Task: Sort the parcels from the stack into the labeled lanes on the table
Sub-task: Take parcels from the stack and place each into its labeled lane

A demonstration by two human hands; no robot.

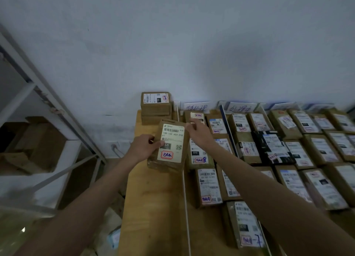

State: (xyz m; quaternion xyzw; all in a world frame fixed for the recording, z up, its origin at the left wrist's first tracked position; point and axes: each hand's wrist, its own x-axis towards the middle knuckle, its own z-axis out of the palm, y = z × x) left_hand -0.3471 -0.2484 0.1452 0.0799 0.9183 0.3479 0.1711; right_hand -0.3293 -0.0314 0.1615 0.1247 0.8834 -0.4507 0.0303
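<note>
From the head camera, a wooden bench (153, 207) runs forward to a pale, scuffed wall (172, 44), its left strip bare and the rest packed with cardboard parcels lying label-up in rows. Thin white dividers (186, 198) split the surface into lanes, and at the far edge handwritten lane signs (196, 107) lean against the wall. In the far left corner of the bench a short stack of parcels (156, 107) stands, about three high, with a printed label on top. To the left of the bench a white metal shelf unit (48, 109) holds brown cartons (32, 142) on its lower shelves; a wall socket with a plug sits low behind it. A brown parcel (169, 146) with a white shipping label and a red-bordered sticker is held up above the bare left strip, just in front of the stack and beside the first filled lane. The left hand (145, 146) grips its left edge, thumb over the label; the right hand (198, 133) pinches its upper right corner. Both forearms cross the near bench and hide parts of the parcels below.
</note>
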